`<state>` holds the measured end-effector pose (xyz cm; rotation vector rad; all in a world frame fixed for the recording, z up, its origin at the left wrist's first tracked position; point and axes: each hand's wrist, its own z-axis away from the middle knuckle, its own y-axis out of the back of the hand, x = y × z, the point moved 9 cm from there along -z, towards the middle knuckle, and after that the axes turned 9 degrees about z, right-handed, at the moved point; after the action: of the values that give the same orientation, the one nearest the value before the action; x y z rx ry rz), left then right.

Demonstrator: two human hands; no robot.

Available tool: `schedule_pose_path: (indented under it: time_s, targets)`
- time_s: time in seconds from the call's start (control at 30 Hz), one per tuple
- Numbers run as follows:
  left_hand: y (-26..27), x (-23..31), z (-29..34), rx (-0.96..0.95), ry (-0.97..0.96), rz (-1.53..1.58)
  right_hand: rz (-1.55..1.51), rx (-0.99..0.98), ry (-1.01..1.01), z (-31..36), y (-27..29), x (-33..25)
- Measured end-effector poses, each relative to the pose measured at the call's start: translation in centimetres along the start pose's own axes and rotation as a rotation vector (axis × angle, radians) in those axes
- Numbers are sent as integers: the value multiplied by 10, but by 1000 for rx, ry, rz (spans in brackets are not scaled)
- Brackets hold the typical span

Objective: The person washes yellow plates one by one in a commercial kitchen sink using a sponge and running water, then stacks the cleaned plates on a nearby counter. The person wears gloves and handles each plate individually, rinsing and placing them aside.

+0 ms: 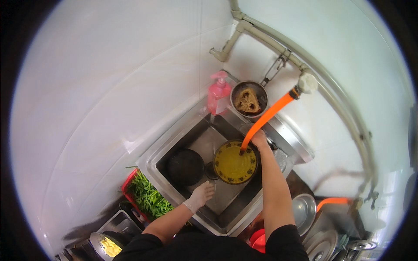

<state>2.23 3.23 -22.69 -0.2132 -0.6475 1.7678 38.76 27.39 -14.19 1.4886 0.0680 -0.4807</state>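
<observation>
At the upper-right rim of the rectangular stainless-steel sink (150,163), the flexible orange hose (273,111) is hiding the right hand (260,138)'s fingertips, so I am not seeing their grip. In the sink's left part, shadow is obscuring the round black vessel (186,167)'s details. Below the sink, the picture's edge is cutting off the black-clothed torso (209,248).

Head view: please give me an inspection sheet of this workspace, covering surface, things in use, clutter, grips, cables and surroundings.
Surface: steel sink.
Things in use: yellow bowl with patterned rim, beneath the orange hose; black round vessel to its left.
Clutter: pink pump bottle; small pan holding a brown sponge-like piece; leafy greens in a red basket.
Grips: left hand gloved, open, nothing seen held; right hand by the hose, hold unclear.
Cables: nothing seen.
Surroundings: white wall, beige pipes.
</observation>
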Motion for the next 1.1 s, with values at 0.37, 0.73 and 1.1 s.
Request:
schedule_pose_path:
  time_s: [0.37, 0.73, 1.1]
  targets:
    - [15, 3, 0, 18, 5, -19, 263, 59, -352, 16, 29, -5]
    - [26, 3, 0, 3, -14, -34, -1215, -132, -309, -59, -13, 23]
    - [40, 0, -6, 21, -27, -27, -1166, -216, -607, -28, -44, -9]
